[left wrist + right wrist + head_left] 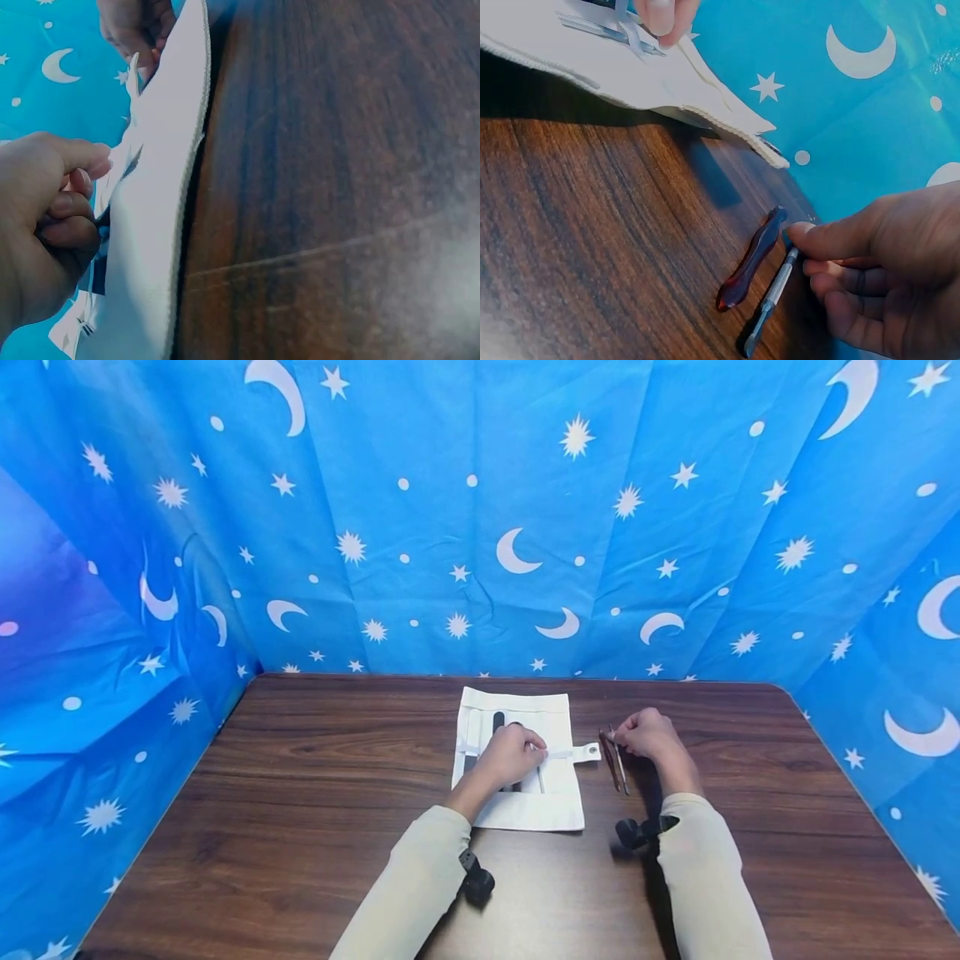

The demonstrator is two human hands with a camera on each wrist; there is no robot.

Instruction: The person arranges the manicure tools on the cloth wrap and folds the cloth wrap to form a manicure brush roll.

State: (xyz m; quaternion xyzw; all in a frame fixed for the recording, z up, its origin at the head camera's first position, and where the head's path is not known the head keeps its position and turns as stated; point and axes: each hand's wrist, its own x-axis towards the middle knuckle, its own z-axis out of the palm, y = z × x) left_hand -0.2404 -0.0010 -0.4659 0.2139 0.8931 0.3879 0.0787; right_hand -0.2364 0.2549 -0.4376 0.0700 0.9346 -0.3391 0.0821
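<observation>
Here, we see the metal tool (773, 294) pointing its free end at the worktop's (300, 843) near edge, almost parallel to the red-brown tool (752, 260), right of the white case (560, 793); the left hand (512, 756) curls its fingers at the strap (581, 754), pinching or not we cannot tell, and hides the case's middle; the right hand (652, 734), closest to the metal tool, pinches its far end, covering that tip

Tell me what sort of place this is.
Probably a makeshift recording booth: a blue cloth with moons and stars hangs behind and beside a dark wood-grain table, and the person wears a small black camera at each wrist.
</observation>
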